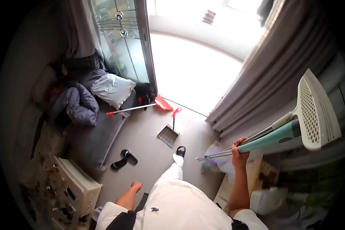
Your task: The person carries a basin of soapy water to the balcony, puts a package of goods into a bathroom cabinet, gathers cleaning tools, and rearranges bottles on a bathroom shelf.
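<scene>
My right hand [240, 148], raised at the right, is wrapped round two long-handled cleaning tools. One is a thin metal pole topped by a white, fan-shaped head with a perforated face [314, 113]. Alongside it runs a pole with a thick teal body [270, 138]; its exact kind I cannot make out. Both tools are tilted, heads up and to the right, with thin ends pointing left over the floor. Low at my side, my left hand [137, 186] is loosely closed with nothing visible in it. It is nearest to a white drawer cabinet [86, 180].
Ahead on the floor lie a grey dustpan [168, 135] and a red broom [163, 103] leaning on a grey sofa [103, 134]. Black slippers [129, 157] are left of my foot. A glass door [122, 42] stands beside a bright opening; grey curtains [257, 76] hang right.
</scene>
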Demonstrator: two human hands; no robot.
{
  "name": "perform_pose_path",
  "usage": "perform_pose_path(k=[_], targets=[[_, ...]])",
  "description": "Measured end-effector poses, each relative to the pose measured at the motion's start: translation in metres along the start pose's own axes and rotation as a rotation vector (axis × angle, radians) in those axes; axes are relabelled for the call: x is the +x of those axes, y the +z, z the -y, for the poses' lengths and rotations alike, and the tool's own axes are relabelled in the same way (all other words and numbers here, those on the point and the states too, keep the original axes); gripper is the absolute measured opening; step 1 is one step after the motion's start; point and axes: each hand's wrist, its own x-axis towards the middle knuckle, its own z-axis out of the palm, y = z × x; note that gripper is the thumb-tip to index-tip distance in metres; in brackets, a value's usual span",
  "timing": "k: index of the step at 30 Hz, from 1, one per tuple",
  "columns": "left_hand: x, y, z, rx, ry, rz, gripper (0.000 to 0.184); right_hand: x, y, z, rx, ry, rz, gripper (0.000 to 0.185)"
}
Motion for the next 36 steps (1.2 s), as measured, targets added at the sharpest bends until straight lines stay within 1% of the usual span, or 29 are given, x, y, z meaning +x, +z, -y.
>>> perform_pose_path(k=[1,3,5,6,7,8,9,10,12,13,14,15,16,17,18,20,22,24,26,27,30,32,33,34,36], targets=[[0.009,-0.002,-0.041,0.019,0.056,-0.032,0.040,0.042,0.009,-0.012,0.009,-0.011,0.028,0.038],[0.060,0.006,-0.122,0.052,0.169,-0.095,0.037,0.127,0.025,-0.045,0.038,-0.011,0.070,0.037],[0.059,-0.022,-0.255,0.583,0.444,-0.084,0.035,0.207,0.040,-0.065,0.007,0.017,0.097,0.038],[0.042,-0.025,-0.315,-0.153,0.408,-0.254,0.032,0.248,0.050,-0.071,0.007,0.009,0.113,0.038],[0.019,-0.042,-0.384,-0.226,0.520,-0.325,0.034,0.289,0.055,-0.077,-0.014,0.000,0.137,0.039],[0.020,-0.057,-0.450,-0.384,0.574,-0.255,0.033,0.331,0.060,-0.083,-0.029,-0.004,0.156,0.039],[-0.028,-0.089,-0.512,-0.401,0.683,-0.263,0.032,0.365,0.067,-0.091,-0.038,-0.006,0.170,0.040],[-0.045,-0.109,-0.566,-0.397,0.776,-0.319,0.030,0.401,0.074,-0.100,-0.002,0.002,0.187,0.040],[-0.046,-0.143,-0.660,-0.425,0.905,-0.234,0.031,0.476,0.088,-0.120,0.064,0.007,0.221,0.041],[-0.061,-0.162,-0.699,-0.428,0.951,-0.256,0.031,0.510,0.095,-0.128,0.047,0.015,0.264,0.042],[-0.081,-0.182,-0.733,-0.438,0.999,-0.286,0.030,0.546,0.103,-0.143,0.038,0.025,0.259,0.042],[-0.088,-0.201,-0.771,-0.474,0.992,-0.312,0.030,0.593,0.113,-0.161,0.029,0.038,0.257,0.042],[-0.093,-0.211,-0.798,-0.512,0.985,-0.340,0.029,0.627,0.118,-0.178,0.019,0.050,0.259,0.042],[-0.094,-0.220,-0.827,-0.549,0.975,-0.363,0.029,0.662,0.122,-0.200,0.024,0.012,0.289,0.043],[-0.082,-0.222,-0.848,-0.594,0.948,-0.392,0.027,0.699,0.126,-0.216,0.056,0.082,0.327,0.042],[-0.047,-0.220,-0.870,-0.567,0.793,-0.427,0.026,0.765,0.142,-0.249,0.112,0.150,0.309,0.040],[-0.010,-0.214,-0.889,-0.707,0.721,-0.354,0.026,0.832,0.170,-0.266,0.111,0.144,0.300,0.039],[-0.001,-0.220,-0.910,-0.752,0.634,-0.349,0.026,0.897,0.196,-0.280,0.090,0.145,0.316,0.039],[0.014,-0.230,-0.932,-0.750,0.577,-0.403,0.025,0.961,0.225,-0.299,0.070,0.126,0.353,0.038],[0.004,-0.248,-0.955,-0.857,0.505,-0.323,0.023,0.995,0.243,-0.309,0.016,0.113,0.359,0.039],[0.047,-0.274,-1.011,-0.901,0.503,-0.381,0.019,1.081,0.299,-0.339,0.107,0.075,0.347,0.040],[0.062,-0.309,-1.063,-0.976,0.518,-0.296,0.017,1.136,0.336,-0.361,0.154,0.064,0.324,0.040],[0.075,-0.331,-1.095,-1.066,0.465,-0.228,0.015,1.164,0.359,-0.370,0.151,0.032,0.308,0.040],[0.104,-0.347,-1.120,-1.013,0.463,-0.239,0.014,1.191,0.382,-0.377,0.146,-0.003,0.291,0.039],[0.157,-0.352,-1.164,-0.862,0.469,-0.295,0.019,1.230,0.395,-0.400,0.189,-0.038,0.234,0.039]])
